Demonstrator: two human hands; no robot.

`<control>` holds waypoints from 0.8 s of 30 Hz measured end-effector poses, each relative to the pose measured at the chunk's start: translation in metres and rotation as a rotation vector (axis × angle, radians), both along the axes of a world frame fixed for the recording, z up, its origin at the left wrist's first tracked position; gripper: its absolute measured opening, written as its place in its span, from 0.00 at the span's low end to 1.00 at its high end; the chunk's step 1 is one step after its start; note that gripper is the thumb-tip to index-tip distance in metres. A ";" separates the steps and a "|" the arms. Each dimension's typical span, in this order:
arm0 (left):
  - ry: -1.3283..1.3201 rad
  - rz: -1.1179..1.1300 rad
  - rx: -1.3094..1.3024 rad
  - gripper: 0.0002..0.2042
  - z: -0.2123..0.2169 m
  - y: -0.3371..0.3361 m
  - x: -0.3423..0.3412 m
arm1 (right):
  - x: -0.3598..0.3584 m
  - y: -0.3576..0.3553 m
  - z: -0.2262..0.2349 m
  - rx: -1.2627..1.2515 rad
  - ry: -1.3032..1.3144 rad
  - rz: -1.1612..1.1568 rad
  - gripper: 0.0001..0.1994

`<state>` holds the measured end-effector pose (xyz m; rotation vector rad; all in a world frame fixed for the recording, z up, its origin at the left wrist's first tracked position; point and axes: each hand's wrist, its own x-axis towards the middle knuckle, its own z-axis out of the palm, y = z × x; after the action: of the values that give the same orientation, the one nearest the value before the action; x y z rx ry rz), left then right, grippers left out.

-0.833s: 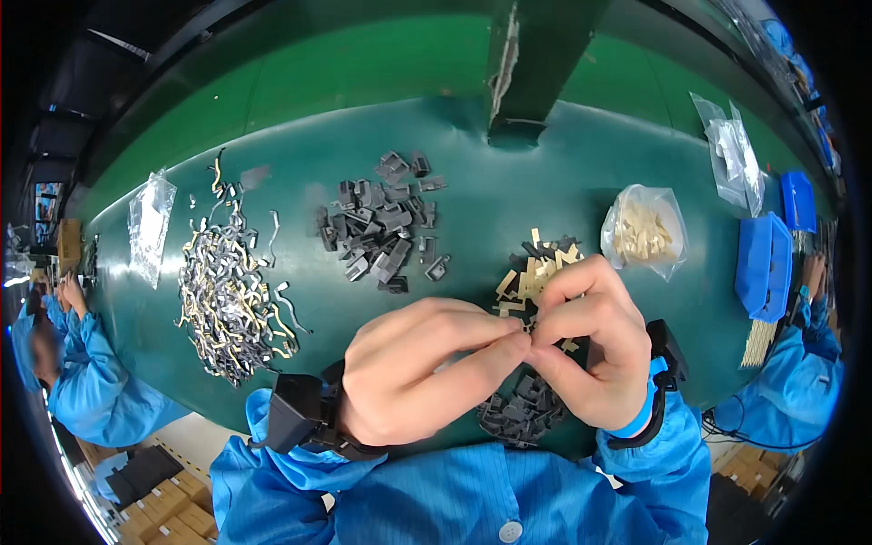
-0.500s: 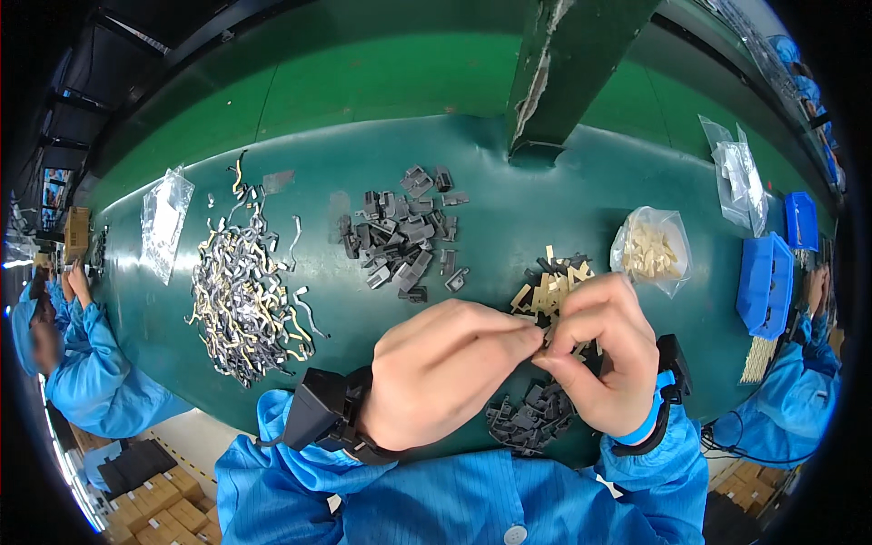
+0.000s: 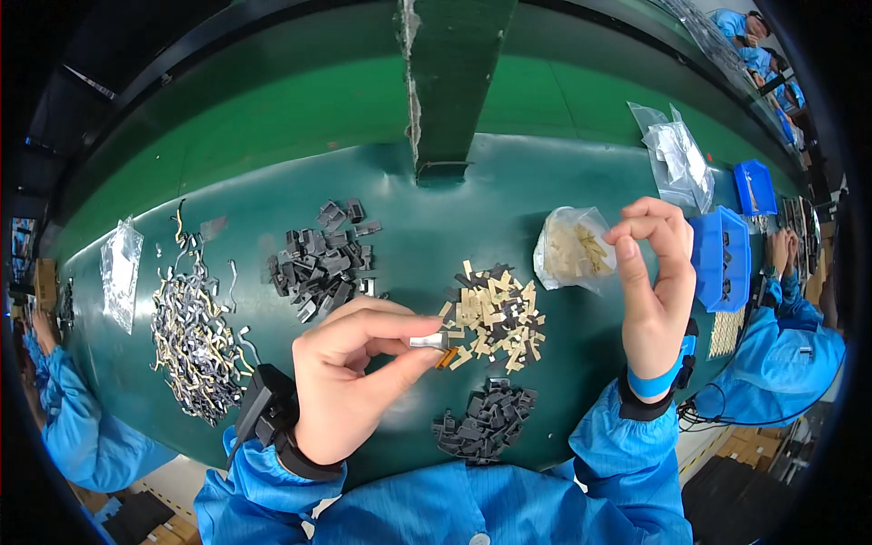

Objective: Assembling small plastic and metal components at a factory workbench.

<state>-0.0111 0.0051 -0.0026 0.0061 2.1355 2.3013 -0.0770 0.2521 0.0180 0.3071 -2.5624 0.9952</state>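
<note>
My left hand [image 3: 350, 386] pinches a small silver metal part with an orange-tan end [image 3: 431, 344] between thumb and index finger, just left of a pile of beige and dark small pieces [image 3: 498, 313]. My right hand [image 3: 656, 291] is lifted to the right of that pile, thumb and index tip pinched together, with nothing visible between them. It hovers near a clear bag of beige pieces [image 3: 570, 250]. A small heap of dark grey plastic parts [image 3: 486, 422] lies at the table's front edge between my forearms.
On the green table [image 3: 409, 218] lie a heap of dark grey parts [image 3: 320, 259], a tangle of metal clips [image 3: 191, 336] and clear bags [image 3: 677, 159], [image 3: 119, 269]. Blue bins [image 3: 722, 254] stand at the right. A green post [image 3: 445, 91] rises at the back. Co-workers in blue sit at both sides.
My hands were joined over the beige pile. Now they are apart: the right hand has lifted up and to the right, and the left keeps the small part.
</note>
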 end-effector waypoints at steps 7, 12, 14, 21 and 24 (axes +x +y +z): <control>-0.270 0.002 0.312 0.10 0.002 0.006 -0.002 | 0.018 -0.017 0.001 -0.340 0.150 0.129 0.06; -0.352 -0.038 0.383 0.10 -0.001 0.002 0.001 | 0.031 -0.050 -0.006 -0.427 -0.239 0.554 0.17; -0.377 -0.042 0.388 0.10 0.001 0.003 0.001 | 0.034 -0.054 -0.014 -0.493 -0.319 0.569 0.20; -0.325 -0.110 0.428 0.10 -0.001 0.002 0.004 | 0.040 -0.056 -0.024 -0.572 -0.549 0.593 0.18; -0.291 -0.093 0.391 0.12 -0.002 0.006 0.004 | 0.040 -0.057 -0.025 -0.815 -0.688 0.625 0.14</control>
<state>-0.0075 0.0109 -0.0048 -0.2097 1.5014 2.4443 -0.0374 0.1950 -0.0072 0.6171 -2.3035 2.6313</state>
